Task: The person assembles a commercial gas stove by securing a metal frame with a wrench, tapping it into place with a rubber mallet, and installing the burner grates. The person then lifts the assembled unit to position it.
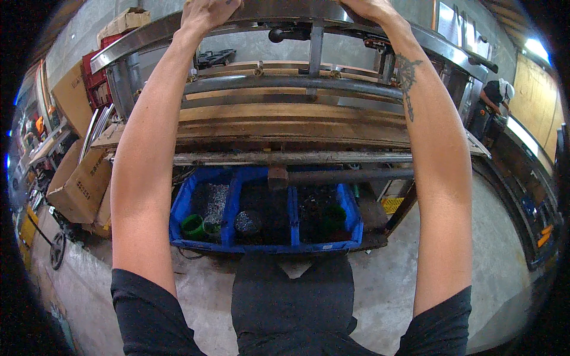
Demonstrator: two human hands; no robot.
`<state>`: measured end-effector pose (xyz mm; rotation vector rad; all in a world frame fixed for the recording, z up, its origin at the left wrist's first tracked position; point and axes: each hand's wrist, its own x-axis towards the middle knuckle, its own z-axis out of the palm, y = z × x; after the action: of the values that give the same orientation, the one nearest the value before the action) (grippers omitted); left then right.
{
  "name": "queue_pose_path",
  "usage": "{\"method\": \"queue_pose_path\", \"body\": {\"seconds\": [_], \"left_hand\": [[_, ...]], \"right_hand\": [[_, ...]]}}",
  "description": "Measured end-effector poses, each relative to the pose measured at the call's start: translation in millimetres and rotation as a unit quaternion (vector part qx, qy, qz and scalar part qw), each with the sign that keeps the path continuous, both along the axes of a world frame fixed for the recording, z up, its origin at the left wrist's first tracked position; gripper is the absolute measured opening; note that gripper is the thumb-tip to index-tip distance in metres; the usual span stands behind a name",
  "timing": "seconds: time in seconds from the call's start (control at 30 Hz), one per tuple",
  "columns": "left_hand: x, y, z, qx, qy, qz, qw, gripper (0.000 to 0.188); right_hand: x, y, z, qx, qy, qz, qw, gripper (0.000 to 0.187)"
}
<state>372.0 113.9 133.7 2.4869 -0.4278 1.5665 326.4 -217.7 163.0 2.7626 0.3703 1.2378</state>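
Observation:
Both my arms reach up and forward to a long curved-looking metal rail (261,13) across the top of a metal workbench frame. My left hand (209,12) is at the rail's left part, and my right hand (369,7) is at its right part. The upper edge of the picture cuts off both hands, so their fingers do not show well enough to tell if they grip the rail. A dark round knob (275,36) sits under the rail between my hands. Below it a dark round bar (297,83) crosses the frame, above stacked wooden boards (285,118).
Blue bins (231,237) with small metal pieces and green cups (192,226) stand low before me. An opened cardboard box (80,184) and a red crate (98,83) are at left. Another person (494,98) bends over a bench at far right. A wheel (57,250) stands at lower left.

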Motion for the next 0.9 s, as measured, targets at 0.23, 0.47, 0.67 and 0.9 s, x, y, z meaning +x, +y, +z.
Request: {"method": "queue_pose_path", "body": {"seconds": [0.23, 0.47, 0.67, 0.9], "left_hand": [[0, -1, -1, -0.004, -0.004, -0.01, 1.0, 0.063], [-3, -1, -1, 0.001, -0.005, -0.006, 1.0, 0.062], [-7, -2, -2, -0.002, 0.008, -0.013, 1.0, 0.063], [-3, -2, -2, -0.007, -0.011, -0.009, 1.0, 0.063]], "right_hand": [[0, -1, -1, -0.028, -0.01, -0.014, 0.999, 0.045], [6, -4, 1, -0.058, -0.022, -0.011, 0.998, 0.043], [12, -7, 2, -0.084, -0.034, -0.012, 0.996, 0.041], [7, -6, 1, -0.063, -0.018, -0.022, 0.998, 0.044]]}}
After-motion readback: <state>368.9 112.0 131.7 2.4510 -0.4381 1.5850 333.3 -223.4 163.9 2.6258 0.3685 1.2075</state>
